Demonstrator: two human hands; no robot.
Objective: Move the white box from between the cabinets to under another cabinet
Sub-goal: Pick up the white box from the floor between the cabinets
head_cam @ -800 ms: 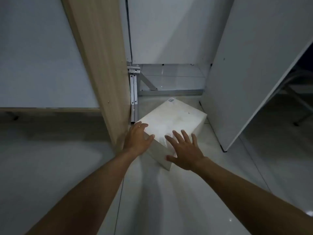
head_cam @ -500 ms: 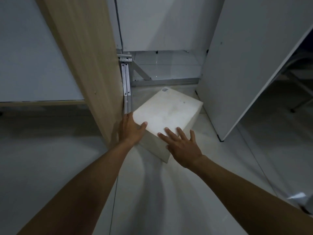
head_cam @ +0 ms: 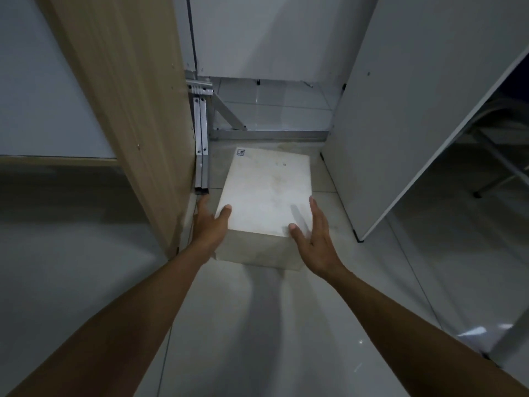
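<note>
Fingers, left hand point(head_cam: 209, 224): stretched along the left side of the white box point(head_cam: 267, 193), thumb laid over the near left corner of its top; pressed against the box, not curled shut.
Fingers, right hand point(head_cam: 313, 239): spread and straight, held against the near right corner of the box, thumb touching the near edge of the top; whether the palm presses the side cannot be told.
White box: on the tiled floor point(head_cam: 257, 325), between the wooden panel point(head_cam: 128, 96) on the left and the white cabinet panel point(head_cam: 400, 110) on the right; its long edges run roughly near to far, slightly skewed.
Box top: pale, faintly stained, with a small printed label point(head_cam: 241, 152) at the far left corner.
Metal bracket point(head_cam: 201, 144): folded legs standing upright just left of the box's far corner, against the wooden panel.
Far side: a metal rail point(head_cam: 269, 135) runs across the floor beyond the box, under a white cabinet front point(head_cam: 272, 35).
Arms: both bare forearms reach in from the near edge.
</note>
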